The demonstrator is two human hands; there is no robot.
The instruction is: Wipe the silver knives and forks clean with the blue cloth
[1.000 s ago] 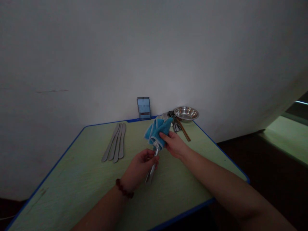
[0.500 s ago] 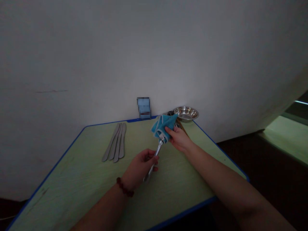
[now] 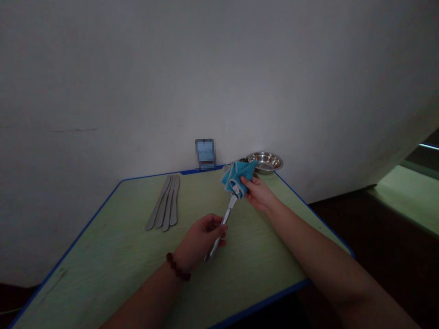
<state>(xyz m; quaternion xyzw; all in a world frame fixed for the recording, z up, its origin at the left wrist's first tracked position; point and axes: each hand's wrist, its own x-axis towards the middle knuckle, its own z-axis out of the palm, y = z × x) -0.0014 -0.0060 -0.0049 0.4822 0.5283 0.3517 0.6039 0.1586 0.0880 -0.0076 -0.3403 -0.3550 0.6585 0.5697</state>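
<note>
My left hand (image 3: 200, 237), with a bead bracelet at the wrist, is closed around the handle of a metal utensil (image 3: 222, 226) held slanting up and to the right over the green table (image 3: 103, 256). My right hand (image 3: 259, 193) pinches a folded blue cloth (image 3: 238, 176) around the utensil's far end, which the cloth hides. Several grey metal knives (image 3: 166, 206) lie side by side on the table to the left of my hands.
A shallow steel bowl (image 3: 265, 161) sits at the table's far right corner with more cutlery beside it, partly hidden by the cloth. A small blurred blue item (image 3: 205, 154) leans against the white wall. The table's blue edge runs close on the right, with dark floor beyond.
My right hand has slid the blue cloth up along the utensil, away from my left hand, baring more of the shaft. My left hand has stayed almost in place.
</note>
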